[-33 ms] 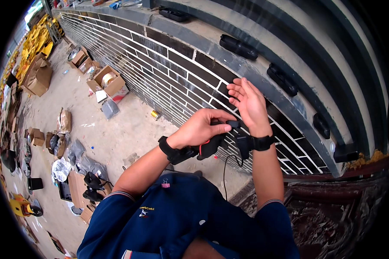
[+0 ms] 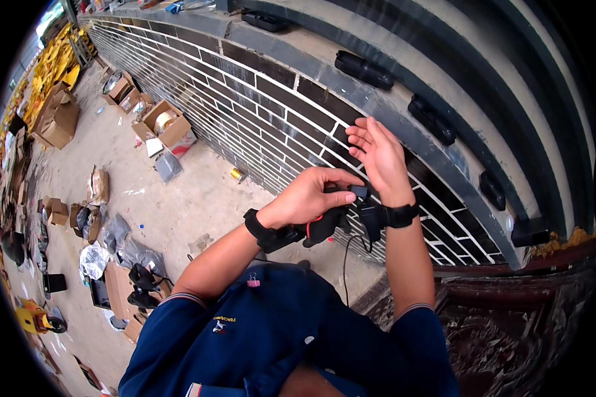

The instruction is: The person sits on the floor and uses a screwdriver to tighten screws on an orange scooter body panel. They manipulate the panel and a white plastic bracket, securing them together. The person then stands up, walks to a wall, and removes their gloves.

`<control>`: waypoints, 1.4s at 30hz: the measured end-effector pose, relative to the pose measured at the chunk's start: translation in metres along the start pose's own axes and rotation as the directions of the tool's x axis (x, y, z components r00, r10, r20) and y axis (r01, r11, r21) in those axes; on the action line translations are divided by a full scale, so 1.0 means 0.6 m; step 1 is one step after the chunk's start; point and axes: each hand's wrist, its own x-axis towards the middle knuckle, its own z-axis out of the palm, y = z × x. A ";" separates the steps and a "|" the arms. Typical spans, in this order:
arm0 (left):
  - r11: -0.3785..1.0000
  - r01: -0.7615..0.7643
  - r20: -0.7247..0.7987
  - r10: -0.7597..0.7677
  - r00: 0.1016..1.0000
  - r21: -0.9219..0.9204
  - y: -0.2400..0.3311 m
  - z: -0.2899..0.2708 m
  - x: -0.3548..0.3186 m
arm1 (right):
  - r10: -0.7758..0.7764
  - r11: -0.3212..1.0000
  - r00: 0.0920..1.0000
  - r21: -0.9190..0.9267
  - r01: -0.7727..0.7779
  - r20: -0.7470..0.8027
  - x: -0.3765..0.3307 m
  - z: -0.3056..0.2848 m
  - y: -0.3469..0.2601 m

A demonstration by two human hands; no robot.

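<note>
My left hand [image 2: 311,195] reaches across, with thumb and index finger closed on a small black block [image 2: 359,191] at the inner side of my right wrist. My right hand [image 2: 381,159] is raised, palm toward me, fingers loosely bent and holding nothing. A black strap [image 2: 402,216] circles the right wrist, carrying a black device [image 2: 371,220] under the left fingertips. From there a thin black cable [image 2: 346,264] hangs down. On my left wrist sits another black strap [image 2: 255,226], with a black, red-edged piece [image 2: 321,228] below that hand, partly hidden.
A dark brick wall [image 2: 245,99] with white joints runs ahead, topped by a grey ledge holding several black cases [image 2: 364,70]. Cardboard boxes [image 2: 172,129], plastic bags [image 2: 116,231] and a yellow roll [image 2: 236,174] lie on the floor. Carved dark wood [image 2: 496,317] stands at lower right.
</note>
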 end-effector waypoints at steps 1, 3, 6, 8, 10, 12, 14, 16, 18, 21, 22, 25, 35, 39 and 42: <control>1.000 -0.006 -0.011 0.006 1.000 -0.004 0.001 0.006 -0.001 | 0.000 1.000 1.000 -0.012 0.000 -0.013 0.003 -0.003 0.005; 1.000 -0.020 -0.043 0.020 0.999 0.002 0.006 0.009 0.000 | 0.012 0.999 1.000 -0.035 -0.012 -0.024 0.008 -0.001 0.013; 0.999 -0.030 -0.046 0.031 0.998 0.016 0.003 0.013 -0.001 | 0.037 0.998 0.999 -0.057 -0.038 -0.020 0.012 -0.001 0.019; 0.996 -0.042 -0.040 0.045 0.998 0.073 -0.002 0.013 0.001 | 0.045 0.998 0.999 -0.048 -0.045 0.003 0.011 0.000 0.017; 0.989 -0.045 -0.036 0.050 0.998 0.138 -0.003 0.009 0.003 | 0.053 0.998 0.998 -0.042 -0.052 0.024 0.010 0.001 0.014; 0.987 -0.073 0.020 0.071 0.997 0.145 -0.005 0.007 0.004 | 0.062 0.997 0.997 -0.036 -0.061 0.045 0.011 0.004 0.013; 0.992 -0.089 0.058 0.084 0.995 0.089 -0.007 0.005 0.003 | 0.068 0.997 0.996 -0.035 -0.066 0.055 0.012 0.008 0.012; 0.996 -0.089 0.077 0.091 0.993 -0.031 -0.008 0.006 0.000 | 0.074 0.997 0.994 -0.023 -0.072 0.076 0.012 0.010 0.012; 0.999 -0.050 0.081 0.050 0.995 -0.011 0.002 0.009 -0.005 | 0.081 0.997 0.991 -0.002 -0.081 0.102 0.014 0.009 0.012; 0.988 -0.140 0.083 0.134 0.987 0.067 0.001 0.013 -0.014 | 0.128 0.987 0.987 0.081 -0.135 0.094 0.019 0.002 0.010; 0.965 -0.201 0.080 0.190 0.978 0.167 0.010 0.016 -0.017 | 0.132 0.984 0.986 0.107 -0.143 0.100 0.020 0.001 0.007; 0.898 -0.327 0.046 0.328 0.943 0.294 0.007 0.025 -0.020 | 0.134 0.972 0.983 0.177 -0.155 0.126 0.022 0.004 -0.001; 0.857 -0.402 -0.065 0.444 0.894 0.324 0.010 0.051 -0.023 | 0.095 0.930 0.975 0.330 -0.158 0.201 0.037 0.015 -0.022; 0.824 -0.454 -0.076 0.505 0.860 0.338 0.012 0.054 -0.022 | 0.070 0.909 0.969 0.386 -0.160 0.238 0.039 0.023 -0.028; 0.785 -0.512 -0.052 0.562 0.826 0.349 0.011 0.054 -0.020 | 0.063 0.900 0.971 0.408 -0.156 0.233 0.043 0.032 -0.030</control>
